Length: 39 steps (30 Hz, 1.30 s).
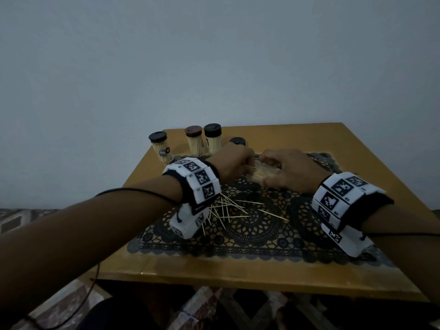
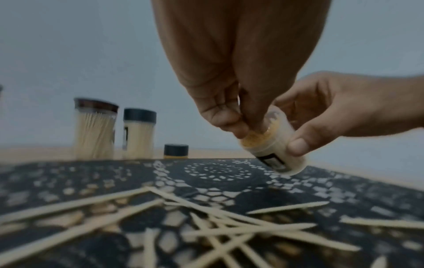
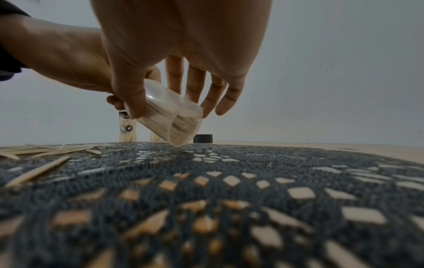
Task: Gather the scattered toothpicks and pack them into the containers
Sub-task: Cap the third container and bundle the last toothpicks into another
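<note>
A clear plastic container (image 1: 259, 173) full of toothpicks is tilted over the black lace mat, its mouth toward the left. My right hand (image 1: 267, 169) grips its body between thumb and fingers; in the right wrist view the container (image 3: 181, 127) sits in that hand (image 3: 169, 108). My left hand (image 2: 243, 127) has its fingertips bunched at the open mouth of the container (image 2: 282, 154), pinching toothpick ends there. Several scattered toothpicks (image 1: 228, 208) lie on the mat under my left wrist, seen close up as loose toothpicks (image 2: 229, 223).
Three lidded containers packed with toothpicks stand at the table's back left: one (image 1: 160, 148), a brown-lidded one (image 1: 195, 142), a black-lidded one (image 1: 213, 139). A loose black lid (image 1: 237, 141) lies beside them. The mat (image 1: 250, 236) covers the middle of the wooden table (image 1: 238, 277).
</note>
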Available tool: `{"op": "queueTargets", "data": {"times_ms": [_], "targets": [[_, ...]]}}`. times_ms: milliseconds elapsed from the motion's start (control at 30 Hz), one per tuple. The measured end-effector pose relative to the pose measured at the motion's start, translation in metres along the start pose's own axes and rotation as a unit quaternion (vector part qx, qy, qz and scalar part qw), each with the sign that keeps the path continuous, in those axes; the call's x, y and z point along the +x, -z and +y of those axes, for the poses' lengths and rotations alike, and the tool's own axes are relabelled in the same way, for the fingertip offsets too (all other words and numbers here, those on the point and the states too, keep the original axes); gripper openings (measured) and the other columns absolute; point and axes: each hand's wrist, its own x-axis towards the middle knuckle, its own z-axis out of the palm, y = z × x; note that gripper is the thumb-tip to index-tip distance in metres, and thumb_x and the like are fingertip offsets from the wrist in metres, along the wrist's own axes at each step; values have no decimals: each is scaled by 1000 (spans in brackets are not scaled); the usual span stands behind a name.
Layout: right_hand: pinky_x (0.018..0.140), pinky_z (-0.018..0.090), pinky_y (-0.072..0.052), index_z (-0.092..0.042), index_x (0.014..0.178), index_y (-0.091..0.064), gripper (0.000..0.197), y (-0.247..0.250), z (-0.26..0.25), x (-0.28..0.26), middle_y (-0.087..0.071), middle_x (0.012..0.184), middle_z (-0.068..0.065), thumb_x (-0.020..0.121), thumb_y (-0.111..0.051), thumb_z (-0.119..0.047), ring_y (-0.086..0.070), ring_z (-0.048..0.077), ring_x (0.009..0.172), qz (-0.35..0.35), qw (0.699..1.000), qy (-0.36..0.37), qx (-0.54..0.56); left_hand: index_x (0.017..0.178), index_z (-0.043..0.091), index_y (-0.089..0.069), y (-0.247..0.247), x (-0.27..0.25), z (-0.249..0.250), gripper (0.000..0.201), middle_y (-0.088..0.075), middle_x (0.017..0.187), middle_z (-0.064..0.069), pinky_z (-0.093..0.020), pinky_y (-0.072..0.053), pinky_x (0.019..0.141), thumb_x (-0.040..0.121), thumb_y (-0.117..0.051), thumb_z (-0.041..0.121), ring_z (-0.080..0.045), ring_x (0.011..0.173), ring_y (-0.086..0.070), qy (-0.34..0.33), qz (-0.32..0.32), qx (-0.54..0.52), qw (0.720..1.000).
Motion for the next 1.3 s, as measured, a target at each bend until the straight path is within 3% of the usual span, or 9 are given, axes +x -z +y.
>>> {"op": "queueTargets", "data": {"times_ms": [233, 367, 500, 633, 767, 867, 967, 1200, 1300], "targets": [[72, 26, -43, -17, 112, -66, 46, -1, 4, 2, -67, 101, 2, 71, -83, -30, -61, 19, 89, 13, 1000, -3, 15, 106, 9, -57, 3, -10, -7, 17, -58, 102, -5, -26, -41, 73, 91, -51, 2, -18, 90, -54, 138, 74, -197, 968], [70, 28, -47, -16, 108, -67, 42, -1, 4, 1, -68, 97, 1, 72, -82, -30, -62, 19, 86, 24, 999, 12, 28, 65, 12, -41, 4, -16, 6, 33, -39, 68, -1, -29, -34, 63, 88, -43, -11, -11, 61, -37, 165, -28, -299, 940], [70, 32, -51, -13, 105, -69, 37, -2, 5, 1, -67, 91, -1, 72, -83, -23, -63, 16, 82, 31, 998, 38, 45, 54, 14, -31, 4, -18, 38, 40, -34, 59, -6, -36, -23, 64, 77, -38, -18, -21, 58, -24, 184, -27, -448, 874], [73, 38, -54, -12, 107, -69, 38, -2, 5, 0, -70, 95, 3, 74, -82, -26, -65, 18, 84, 36, 998, 37, 45, 71, 11, -44, 8, -19, 33, 30, -40, 76, -6, -39, -34, 58, 78, -41, -18, -19, 62, -32, 165, -22, -421, 892], [63, 22, -43, -16, 109, -67, 44, -1, 7, 1, -64, 93, -2, 71, -84, -32, -58, 16, 81, 31, 999, 22, 20, 134, 6, -47, 26, -34, -13, 45, -54, 127, -8, -24, -40, 74, 90, -43, -6, -20, 104, -54, 137, -20, -193, 971], [61, 22, -39, -16, 109, -67, 44, 0, 7, 2, -62, 92, -3, 71, -84, -31, -57, 15, 81, 28, 999, 12, 12, 140, 16, -46, 19, -52, -58, 48, -50, 141, -9, -30, -38, 96, 93, -47, 6, -24, 124, -48, 146, -97, -9, 985], [68, 29, -45, -15, 110, -67, 44, 0, 5, 1, -63, 95, -2, 72, -84, -30, -59, 18, 85, 24, 1000, 6, 17, 150, 18, -30, 4, -67, -66, 50, -24, 157, -4, -32, -22, 114, 101, -41, 22, -23, 142, -26, 184, -198, 6, 963], [73, 33, -48, -16, 109, -67, 45, -1, 6, 1, -67, 98, 2, 71, -84, -32, -60, 20, 87, 22, 1000, -4, 21, 144, 15, -40, -12, -89, -49, 54, -34, 146, -5, -36, -26, 112, 97, -49, 40, -22, 133, -30, 57, -175, 38, 982], [73, 33, -48, -16, 108, -67, 43, -1, 5, 1, -67, 97, 2, 71, -84, -31, -60, 20, 86, 22, 999, -4, 27, 145, 17, -37, -1, -93, -49, 57, -37, 144, -4, -36, -26, 113, 92, -57, 18, -20, 132, -33, 17, -191, 1, 981]]}}
